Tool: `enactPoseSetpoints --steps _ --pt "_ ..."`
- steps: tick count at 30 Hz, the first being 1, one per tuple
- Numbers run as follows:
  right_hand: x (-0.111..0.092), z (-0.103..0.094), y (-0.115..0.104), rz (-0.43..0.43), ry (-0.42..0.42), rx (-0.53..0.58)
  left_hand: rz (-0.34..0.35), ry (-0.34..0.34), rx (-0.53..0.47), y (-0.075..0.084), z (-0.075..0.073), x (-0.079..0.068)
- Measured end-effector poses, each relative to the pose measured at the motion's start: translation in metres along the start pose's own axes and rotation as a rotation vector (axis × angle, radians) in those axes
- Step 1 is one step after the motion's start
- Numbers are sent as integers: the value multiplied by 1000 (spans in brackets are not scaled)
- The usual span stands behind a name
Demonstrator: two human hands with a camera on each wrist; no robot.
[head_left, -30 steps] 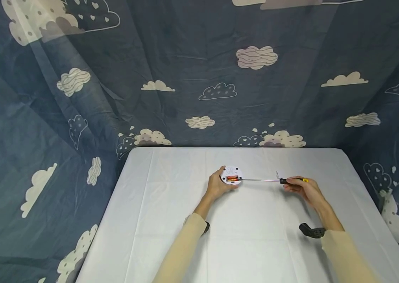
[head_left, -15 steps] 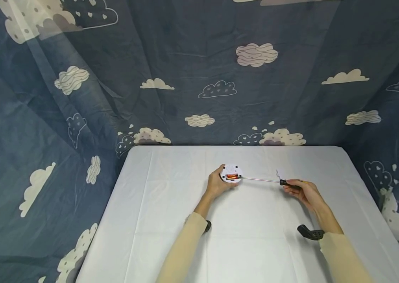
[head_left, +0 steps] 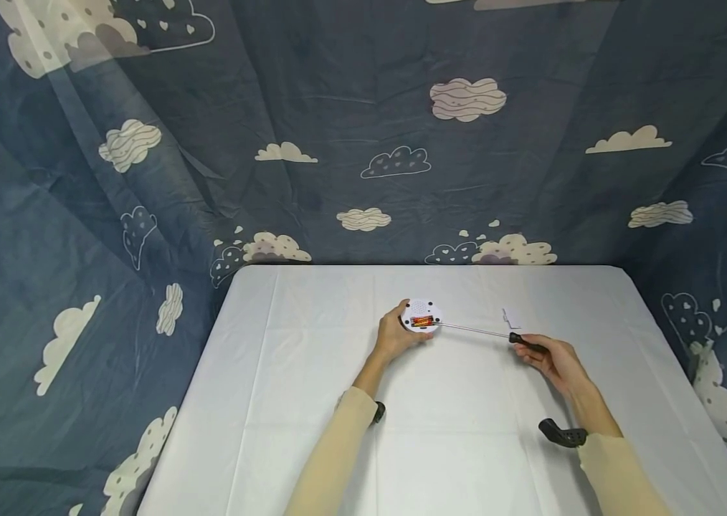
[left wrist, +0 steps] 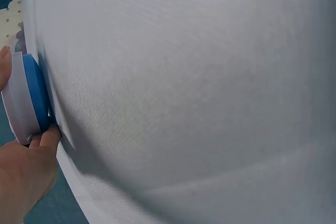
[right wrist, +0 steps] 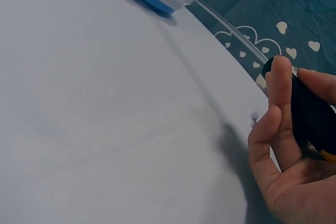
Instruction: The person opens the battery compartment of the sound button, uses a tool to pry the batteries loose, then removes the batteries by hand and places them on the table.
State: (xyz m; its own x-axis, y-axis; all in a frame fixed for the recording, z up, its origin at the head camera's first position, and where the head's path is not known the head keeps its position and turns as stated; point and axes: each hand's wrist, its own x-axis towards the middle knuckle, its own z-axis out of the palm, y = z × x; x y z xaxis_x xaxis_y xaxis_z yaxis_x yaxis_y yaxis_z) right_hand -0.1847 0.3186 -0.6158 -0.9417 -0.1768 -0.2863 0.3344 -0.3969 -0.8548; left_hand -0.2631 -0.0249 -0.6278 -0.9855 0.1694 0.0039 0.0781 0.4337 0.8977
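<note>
My left hand [head_left: 394,337] grips a round white device [head_left: 421,307] by its rim, its perforated back turned up. Orange batteries [head_left: 422,322] lie in the device's open compartment. Seen from the left wrist, the device [left wrist: 21,98] is white on one side and blue on the other, fingers and thumb around its edge. The black handle of a long screwdriver [right wrist: 315,116] is held in the fingers of my right hand [head_left: 553,362]. Its thin shaft reaches left, with the tip at the battery compartment's right end; exact contact is too small to tell.
A small white piece [head_left: 512,318], perhaps a cover, lies on the white-covered table [head_left: 454,430] beyond the screwdriver handle. Dark blue cloth [head_left: 312,208] with cloud prints hangs behind and beside the table. Each wrist carries a black camera mount [head_left: 562,433].
My right hand and the screwdriver handle have moved down slightly, tilting the shaft, and more of the small white piece shows. The left hand still grips the device in about the same place.
</note>
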Motion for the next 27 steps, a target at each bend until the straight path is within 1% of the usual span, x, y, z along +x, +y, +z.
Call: enactPoseSetpoints --steps 4,7,13,17,22,25,27 --pt "-4 -3 3 -33 4 13 -2 -2 0 1 0 0" --pt "-8 -5 4 -62 21 23 -8 -2 -5 1 1 -1" --pt "-16 -8 5 -142 94 0 -16 13 -21 0 0 -1" --pt "-21 -11 5 -176 135 -5 -10 14 -29 1 0 -1" --pt "-24 -16 5 -228 207 22 -6 16 -24 2 -1 -2" --pt "-26 -19 5 -277 265 44 -9 11 -40 2 -1 -2" --pt "-26 -21 4 -304 322 65 -12 7 -47 2 -1 -2"
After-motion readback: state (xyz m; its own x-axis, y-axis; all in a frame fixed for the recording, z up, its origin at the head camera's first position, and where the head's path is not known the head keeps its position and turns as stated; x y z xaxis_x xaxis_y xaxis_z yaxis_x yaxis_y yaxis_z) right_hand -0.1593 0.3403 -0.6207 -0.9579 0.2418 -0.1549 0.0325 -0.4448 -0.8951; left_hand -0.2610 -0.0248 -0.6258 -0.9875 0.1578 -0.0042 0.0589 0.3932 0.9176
